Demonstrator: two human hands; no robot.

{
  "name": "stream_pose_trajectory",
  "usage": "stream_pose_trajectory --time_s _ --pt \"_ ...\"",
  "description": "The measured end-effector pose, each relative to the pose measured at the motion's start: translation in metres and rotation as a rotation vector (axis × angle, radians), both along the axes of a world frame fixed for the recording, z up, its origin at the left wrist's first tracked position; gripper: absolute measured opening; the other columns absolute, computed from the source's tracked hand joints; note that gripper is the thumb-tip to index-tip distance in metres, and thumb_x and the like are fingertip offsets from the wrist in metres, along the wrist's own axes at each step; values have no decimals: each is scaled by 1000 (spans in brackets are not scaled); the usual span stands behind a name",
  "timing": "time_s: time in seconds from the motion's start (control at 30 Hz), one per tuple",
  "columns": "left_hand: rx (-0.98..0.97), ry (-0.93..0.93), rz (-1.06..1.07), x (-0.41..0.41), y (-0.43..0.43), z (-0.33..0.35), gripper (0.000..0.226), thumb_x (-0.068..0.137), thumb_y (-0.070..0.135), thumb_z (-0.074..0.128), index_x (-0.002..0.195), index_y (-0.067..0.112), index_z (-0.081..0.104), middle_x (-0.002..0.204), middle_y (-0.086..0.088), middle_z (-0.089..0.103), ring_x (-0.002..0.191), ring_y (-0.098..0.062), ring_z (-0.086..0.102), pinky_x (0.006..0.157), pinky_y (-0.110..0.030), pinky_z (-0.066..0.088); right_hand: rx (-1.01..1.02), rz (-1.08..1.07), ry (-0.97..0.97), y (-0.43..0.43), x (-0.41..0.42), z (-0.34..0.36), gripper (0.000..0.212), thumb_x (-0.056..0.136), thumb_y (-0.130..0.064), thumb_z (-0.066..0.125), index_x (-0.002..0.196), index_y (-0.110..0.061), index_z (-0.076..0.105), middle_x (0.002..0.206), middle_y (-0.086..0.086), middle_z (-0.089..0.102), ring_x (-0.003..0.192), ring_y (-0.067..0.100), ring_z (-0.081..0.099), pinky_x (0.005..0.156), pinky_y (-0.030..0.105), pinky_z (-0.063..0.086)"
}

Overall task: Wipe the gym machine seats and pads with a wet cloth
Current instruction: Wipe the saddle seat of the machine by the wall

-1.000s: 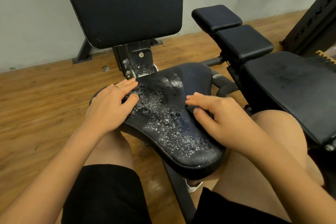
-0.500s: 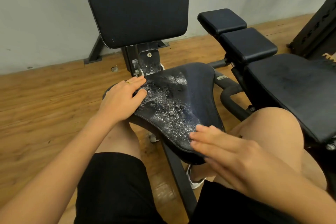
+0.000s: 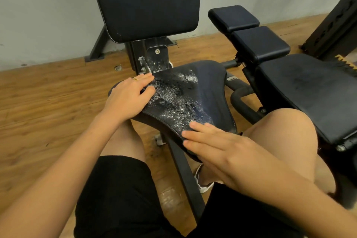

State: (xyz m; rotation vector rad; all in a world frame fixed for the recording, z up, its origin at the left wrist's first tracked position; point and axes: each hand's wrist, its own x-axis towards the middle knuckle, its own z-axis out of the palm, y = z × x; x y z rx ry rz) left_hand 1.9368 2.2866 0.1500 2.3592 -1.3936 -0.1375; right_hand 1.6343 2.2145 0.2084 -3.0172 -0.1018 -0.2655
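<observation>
- A small grey label (image 3: 231, 79) sits on the black frame tube just right of the seat; its print is too small to read
- Raised lettering runs along the black steel rack (image 3: 332, 25) at the far right, blurred beyond reading
- The black padded, stitched-edge machine seat (image 3: 208, 94) lies between the person's knees, below the upright black rectangular back pad (image 3: 146, 0)
- Its long axis runs from the back pad towards the person; the wide end is at the machine, the narrow nose points at the person
- Water droplets cover its left and middle; its right side looks matt and dry
- The left hand (image 3: 128, 96), with a gold ring (image 3: 135, 79), lies flat on the seat's far left lobe, fingers straight, gripping nothing
- The right hand (image 3: 218, 149) rests at the seat's near nose, fingers straight and together; whether a cloth lies beneath the palm I cannot tell
- Two square black pads (image 3: 260, 43) and a long black bench pad (image 3: 309, 91) stand to the right, on the brown wooden floor (image 3: 48, 102)
</observation>
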Motion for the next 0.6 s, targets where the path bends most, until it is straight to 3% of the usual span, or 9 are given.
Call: stream_pose_trajectory --time_s 0.13,0.23,0.4,0.47,0.53,0.6 --pt "9 8 -11 -3 -2 0 52 99 49 35 147 32 46 155 15 38 146 -8 30 116 -39 28 -97 9 23 27 59 -13 41 83 -7 56 123 -8 65 124 8 67 125 28 57 108 39 42" --pt "6 10 -15 -5 1 2 50 102 46 37 148 30 45 156 14 36 146 -8 29 117 -37 26 -69 15 42 17 43 -5 44 83 -9 70 126 -12 64 132 5 63 130 24 53 110 38 42" --pt "-9 7 -6 -6 -1 4 49 102 43 38 149 29 44 156 14 36 146 -7 29 118 -33 22 97 -77 22 -5 -7 10 42 100 -23 42 137 -12 56 149 2 47 143 16 37 113 35 34" --pt "-6 8 12 -5 -2 3 49 102 44 38 148 31 45 156 15 36 146 -7 30 118 -34 23 32 -100 9 2 16 6 40 96 -23 44 130 -11 63 141 5 56 135 19 48 111 33 34" --pt "7 1 8 -7 -2 4 48 102 44 38 148 31 45 156 16 36 146 -7 30 117 -34 24 -22 -121 24 13 49 4 31 88 -20 59 116 -13 71 124 4 67 119 20 62 99 28 43" --pt "24 5 0 -10 -3 8 48 103 43 38 149 31 43 156 16 35 146 -8 29 116 -34 25 -7 -145 105 22 75 9 25 90 -19 61 115 -15 68 124 2 65 117 19 60 95 28 46"
